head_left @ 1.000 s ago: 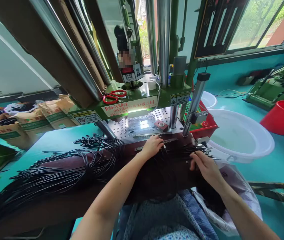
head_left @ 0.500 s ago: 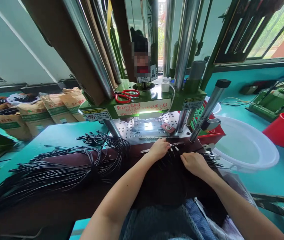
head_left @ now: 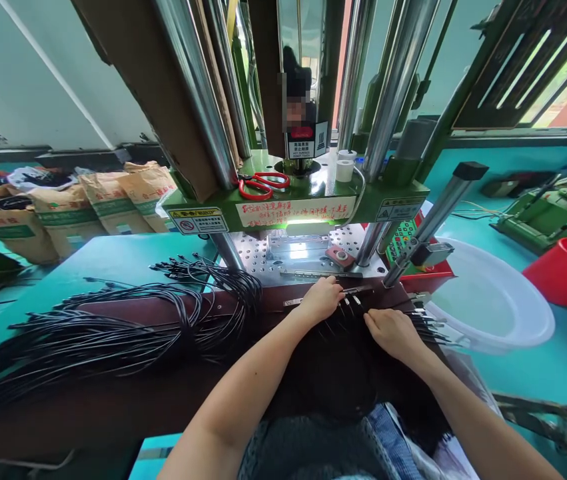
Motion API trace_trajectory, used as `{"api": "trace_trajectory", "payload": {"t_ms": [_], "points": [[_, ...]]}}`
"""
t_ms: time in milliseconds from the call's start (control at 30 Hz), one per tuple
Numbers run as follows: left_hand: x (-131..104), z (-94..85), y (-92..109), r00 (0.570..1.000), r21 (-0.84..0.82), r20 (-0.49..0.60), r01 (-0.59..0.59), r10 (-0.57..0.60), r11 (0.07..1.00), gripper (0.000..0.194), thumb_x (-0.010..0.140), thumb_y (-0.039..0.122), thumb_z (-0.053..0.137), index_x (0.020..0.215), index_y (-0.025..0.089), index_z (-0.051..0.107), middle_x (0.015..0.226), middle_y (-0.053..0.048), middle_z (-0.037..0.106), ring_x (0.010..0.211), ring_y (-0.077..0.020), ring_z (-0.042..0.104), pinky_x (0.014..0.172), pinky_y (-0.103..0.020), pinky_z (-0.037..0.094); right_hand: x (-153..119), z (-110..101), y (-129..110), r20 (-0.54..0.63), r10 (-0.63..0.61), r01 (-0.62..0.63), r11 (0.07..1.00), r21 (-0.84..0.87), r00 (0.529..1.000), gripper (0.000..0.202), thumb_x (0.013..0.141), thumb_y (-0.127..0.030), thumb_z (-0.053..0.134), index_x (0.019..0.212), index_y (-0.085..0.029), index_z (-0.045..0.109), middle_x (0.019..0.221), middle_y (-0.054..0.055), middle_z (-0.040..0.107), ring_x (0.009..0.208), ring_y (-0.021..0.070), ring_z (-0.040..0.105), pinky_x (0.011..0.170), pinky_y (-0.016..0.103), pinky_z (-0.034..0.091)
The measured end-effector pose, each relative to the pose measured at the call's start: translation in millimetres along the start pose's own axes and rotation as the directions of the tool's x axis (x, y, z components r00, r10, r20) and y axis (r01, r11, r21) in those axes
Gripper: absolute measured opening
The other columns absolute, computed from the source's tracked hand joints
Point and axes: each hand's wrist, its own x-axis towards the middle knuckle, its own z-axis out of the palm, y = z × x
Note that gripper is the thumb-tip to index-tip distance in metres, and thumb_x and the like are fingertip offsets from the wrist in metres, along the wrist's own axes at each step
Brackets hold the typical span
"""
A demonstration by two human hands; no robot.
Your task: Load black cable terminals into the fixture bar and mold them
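Observation:
My left hand [head_left: 324,299] lies across a narrow metal strip [head_left: 358,291] at the table's far edge, fingers curled over it. The strip shows on both sides of the hand. Just right of those fingertips, a few black cables with small silvery plugs [head_left: 357,301] lie against the strip. My right hand [head_left: 392,331] is closed beside these plugs, thumb and forefinger pressed together; what they pinch is lost against the dark surface. More cable ends with light plugs [head_left: 430,327] fan out past the right hand. A large bundle of black cables [head_left: 113,327] lies to the left.
A green press [head_left: 293,208] stands ahead, its perforated metal bed [head_left: 253,250] behind the strip. Red-handled scissors [head_left: 266,185] rest on the press. A red control box [head_left: 428,270] and a big white tub [head_left: 493,293] are at right. Paper sacks [head_left: 108,203] stand far left.
The view has shifted slightly, so the press sits a little further right. Both hands stay at nearly the same place by the strip and plugs.

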Motion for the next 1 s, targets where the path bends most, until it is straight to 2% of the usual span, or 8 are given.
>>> {"api": "trace_trajectory", "payload": {"t_ms": [433,1000], "points": [[-1.9,-1.6,1.7,1.000,0.003,-0.013,-0.012,0.012,1.000,0.028,0.089,0.027,0.040,0.079,0.016,0.065,0.086,-0.007,0.060,0.087,-0.0187,0.052,0.078,-0.030,0.040,-1.4,-1.0,-3.5,-0.011,-0.011,0.011,1.000,-0.001,1.000,0.038,0.091,-0.027,0.032,0.067,-0.019,0.061,0.071,0.006,0.069,0.070,0.0219,0.066,0.055,0.029,0.029],[-3.1,1.6,-0.2,0.999,-0.009,-0.037,-0.013,0.012,1.000,0.028,0.089,0.028,0.040,0.081,0.017,0.064,0.087,-0.008,0.060,0.089,-0.0199,0.052,0.077,-0.032,0.041,-1.9,-0.5,-1.2,-0.008,-0.010,0.010,1.000,0.002,1.000,0.037,0.091,-0.028,0.032,0.068,-0.020,0.059,0.070,0.004,0.068,0.070,0.0207,0.065,0.056,0.028,0.030]]}}
